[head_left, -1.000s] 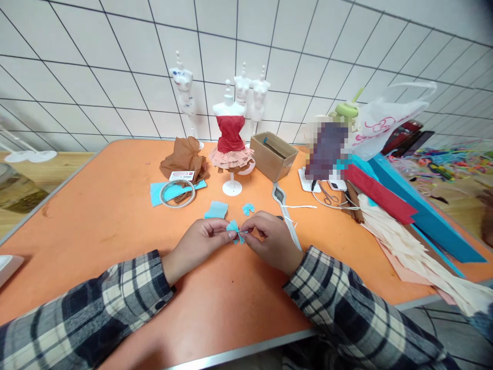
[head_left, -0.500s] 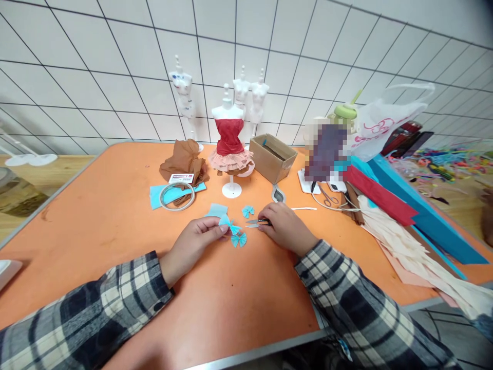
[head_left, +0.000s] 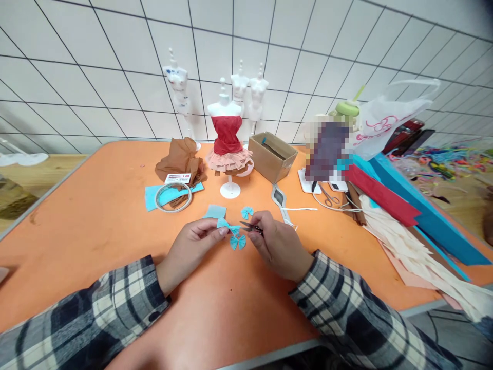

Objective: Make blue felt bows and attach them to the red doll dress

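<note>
My left hand (head_left: 195, 241) pinches a small blue paper bow (head_left: 227, 226) between thumb and fingers. In my right hand (head_left: 278, 245) are thread snips (head_left: 251, 227), their pointed blades aimed left at the bow, close to its right end. Two more blue bows lie on the orange table, one just beyond the blades (head_left: 247, 211) and one just below the held bow (head_left: 238, 242). Behind my left fingers rests a pale blue paper piece (head_left: 214, 211). Farther back stands a small white mannequin (head_left: 227, 134) in a red top and ruffled pink skirt.
Brown crepe paper (head_left: 179, 156) and a roll of tape (head_left: 173, 198) lie at the back left. A cardboard box (head_left: 272, 158) stands right of the mannequin. Scissors (head_left: 330, 195), a cable, and red (head_left: 381, 192) and cream paper strips (head_left: 408, 246) cover the right side.
My right hand has turned and lifted the snips off the table, bringing the blades nearer the held bow. A grey and white strip beside that hand shows more. The view has shifted slightly.
</note>
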`<state>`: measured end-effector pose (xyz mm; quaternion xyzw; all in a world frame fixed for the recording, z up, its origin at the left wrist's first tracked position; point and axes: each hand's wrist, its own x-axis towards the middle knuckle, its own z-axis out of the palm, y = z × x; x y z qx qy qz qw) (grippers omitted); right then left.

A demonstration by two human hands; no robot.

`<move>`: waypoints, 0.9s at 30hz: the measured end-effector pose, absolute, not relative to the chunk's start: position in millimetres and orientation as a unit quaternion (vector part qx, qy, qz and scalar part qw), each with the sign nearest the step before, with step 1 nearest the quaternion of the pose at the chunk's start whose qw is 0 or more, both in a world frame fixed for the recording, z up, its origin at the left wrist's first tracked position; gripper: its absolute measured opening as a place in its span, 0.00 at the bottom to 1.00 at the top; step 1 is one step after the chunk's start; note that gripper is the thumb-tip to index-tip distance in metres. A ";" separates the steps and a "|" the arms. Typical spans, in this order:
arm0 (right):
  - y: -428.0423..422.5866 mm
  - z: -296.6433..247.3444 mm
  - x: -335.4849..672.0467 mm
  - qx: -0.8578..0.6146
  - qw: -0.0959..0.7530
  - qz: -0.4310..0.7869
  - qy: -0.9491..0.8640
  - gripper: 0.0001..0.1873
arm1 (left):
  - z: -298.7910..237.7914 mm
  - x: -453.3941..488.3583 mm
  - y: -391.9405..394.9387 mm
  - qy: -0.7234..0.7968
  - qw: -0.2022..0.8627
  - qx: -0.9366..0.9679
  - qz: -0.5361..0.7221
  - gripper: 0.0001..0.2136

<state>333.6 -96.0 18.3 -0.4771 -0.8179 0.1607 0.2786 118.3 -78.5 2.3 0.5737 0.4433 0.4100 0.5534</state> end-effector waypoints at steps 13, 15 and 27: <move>-98.1 12.1 328.5 -0.458 0.273 0.091 -0.841 0.10 | 7.1 121.0 -84.2 0.446 0.519 0.600 0.416 0.09; -98.9 10.4 327.7 -0.454 0.275 0.090 -0.843 0.10 | 8.2 121.8 -85.5 0.439 0.516 0.607 0.415 0.10; -100.4 8.0 322.9 -0.445 0.286 0.082 -0.845 0.11 | 12.1 122.8 -88.1 0.421 0.535 0.597 0.424 0.10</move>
